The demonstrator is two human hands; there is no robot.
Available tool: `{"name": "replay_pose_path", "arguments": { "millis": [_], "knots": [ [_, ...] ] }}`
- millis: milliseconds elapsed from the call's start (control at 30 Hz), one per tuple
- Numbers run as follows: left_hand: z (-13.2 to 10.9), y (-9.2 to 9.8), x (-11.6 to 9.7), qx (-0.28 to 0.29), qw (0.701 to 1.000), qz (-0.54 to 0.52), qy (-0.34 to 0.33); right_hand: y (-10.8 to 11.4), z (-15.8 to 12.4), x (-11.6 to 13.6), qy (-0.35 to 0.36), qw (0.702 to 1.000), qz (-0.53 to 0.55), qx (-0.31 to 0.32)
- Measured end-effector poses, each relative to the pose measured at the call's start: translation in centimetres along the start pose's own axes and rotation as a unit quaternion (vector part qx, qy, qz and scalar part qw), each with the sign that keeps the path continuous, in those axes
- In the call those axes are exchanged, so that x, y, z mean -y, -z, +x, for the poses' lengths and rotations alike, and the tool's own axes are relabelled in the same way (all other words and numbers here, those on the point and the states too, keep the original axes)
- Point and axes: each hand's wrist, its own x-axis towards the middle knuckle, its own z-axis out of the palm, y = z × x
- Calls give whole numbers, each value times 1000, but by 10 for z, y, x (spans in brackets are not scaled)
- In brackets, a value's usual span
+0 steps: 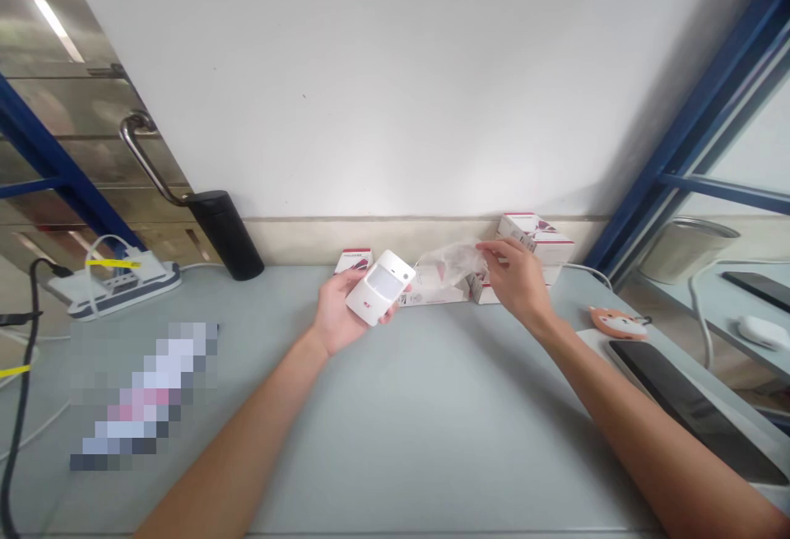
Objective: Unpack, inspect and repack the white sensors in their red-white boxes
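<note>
White device (381, 287) up in your left hand (336, 318), clear bag (452, 264) in your right hand (519, 277)!
Left fingers clamp the device above the table (370, 440), right fingertips pinch the bag; red marking (366, 304) and print on the boxes (559, 253) too small to read.

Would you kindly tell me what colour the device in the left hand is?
The device is white with a red mark, in the head view.

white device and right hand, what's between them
In the head view, a clear bag, pinched by the right hand, stretches toward the white device; a white box shows behind the bag.
</note>
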Motion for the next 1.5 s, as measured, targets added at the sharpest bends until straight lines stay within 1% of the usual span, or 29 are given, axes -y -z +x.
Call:
{"name": "replay_pose_path", "arguments": {
  "millis": [133, 233, 367, 533, 600, 733, 900, 967, 1033, 1100, 1167, 1200, 1267, 1300, 1367, 1400, 1500],
  "knots": [
    [1, 1, 3, 13, 1000, -2, 11, 1, 0, -2, -11, 1000, 4, -12],
    [4, 1, 8, 21, 999, -2, 30, 0, -1, 1, 6, 1000, 11, -2],
    [7, 1, 15, 4, 999, -12, 34, -3, -5, 7, 44, 999, 23, -1],
    [8, 1, 16, -13, 999, -23, 32, -5, -10, 14, 75, 997, 34, 0],
    [8, 2, 16, -16, 999, -24, 37, -4, -10, 15, 62, 996, 67, 0],
    [7, 2, 16, -24, 999, -35, 22, -4, -8, 15, -12, 989, 146, -4],
    [5, 0, 15, -27, 999, -24, -2, -7, -7, 15, -85, 973, 212, 19],
    [4, -1, 14, -29, 999, -17, -3, -7, -7, 16, -100, 970, 220, 26],
    [4, -3, 14, -30, 999, -14, -6, -6, -8, 18, -74, 978, 193, 21],
    [4, -3, 14, -28, 999, -11, -16, -5, -11, 24, -14, 993, 118, -18],
    [4, -4, 14, -21, 999, 6, -35, -6, -16, 34, 49, 997, 42, -51],
    [4, -4, 15, -17, 999, 21, -45, -7, -20, 40, 74, 996, 22, -48],
    [4, -4, 16, -10, 996, 61, -61, -13, -29, 54, 106, 994, 36, 3],
    [4, -5, 17, -8, 994, 82, -65, -16, -33, 60, 107, 992, 61, 33],
    [3, -8, 19, -7, 989, 133, -68, -24, -41, 69, 82, 986, 125, 75],
    [2, -9, 20, -5, 984, 161, -70, -28, -43, 71, 60, 982, 158, 83],
    [0, -15, 23, 4, 961, 254, -108, -34, -46, 71, -9, 970, 230, 75]
  ]
}}
